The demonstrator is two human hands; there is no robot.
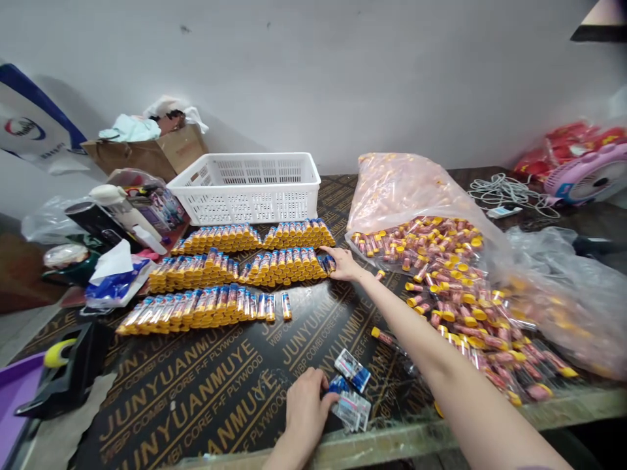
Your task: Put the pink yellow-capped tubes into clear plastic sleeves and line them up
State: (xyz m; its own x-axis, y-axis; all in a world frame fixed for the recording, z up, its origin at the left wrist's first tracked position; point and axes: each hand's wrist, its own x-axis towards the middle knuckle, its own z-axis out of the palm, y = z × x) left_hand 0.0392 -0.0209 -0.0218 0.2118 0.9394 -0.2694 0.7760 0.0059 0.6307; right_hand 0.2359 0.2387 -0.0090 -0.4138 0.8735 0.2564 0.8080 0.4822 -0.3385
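My right hand (344,264) reaches to the right end of the middle stack of tubes (287,264), its fingers closed around a small blue-labelled tube (330,263). These little tubes have yellow ends and blue printed wraps, and they lie stacked in several rows. A single tube (286,307) stands apart from the front row (196,307). Near the table's front edge, my left hand (307,403) has thumb and finger pinched at a blue-and-clear plastic sleeve (337,385). Other flat sleeves (353,412) lie just right of it.
Behind the stacks stands a white basket (255,196). On the right, a large plastic bag (406,183) spills many pink, yellow-capped tubes (460,294). A tape dispenser (68,365) sits at left, bottles (122,209) behind it. A cable (509,196) and pink fan (588,176) are far right.
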